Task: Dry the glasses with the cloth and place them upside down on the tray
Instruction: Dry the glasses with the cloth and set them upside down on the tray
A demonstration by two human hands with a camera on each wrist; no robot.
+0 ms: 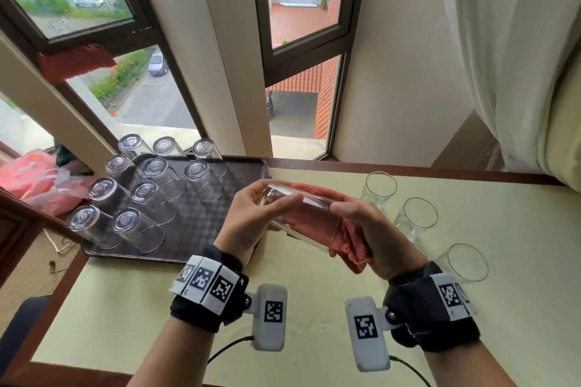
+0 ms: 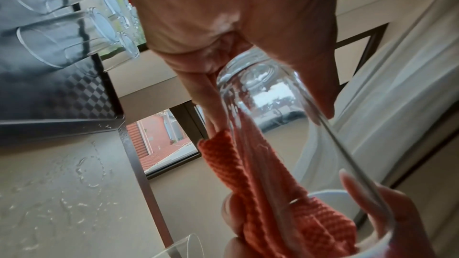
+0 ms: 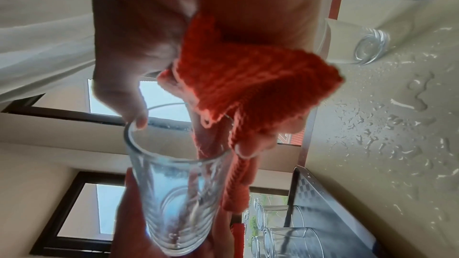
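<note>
Mid-dry on one glass (image 1: 298,217). It's held sideways above the bench (image 1: 314,308), between both hands. Left hand (image 1: 248,217) is curled round the base end, probably so the open mouth faces the right hand (image 1: 367,229). Right hand has the red cloth (image 1: 342,232) bunched in its palm and laid along the far side of the glass, thumb on the near wall by the rim; looks like a wipe of the outside wall. Inside not obviously done yet.

Tray (image 1: 248,173) sits just left of the left hand. Ten dried glasses (image 1: 132,223) stand on it mouth-down, so they drain; free tray space lies nearest the hands.

Three wet upright glasses (image 1: 415,217) wait just beyond the right hand. Water droplets on the bench there.
</note>
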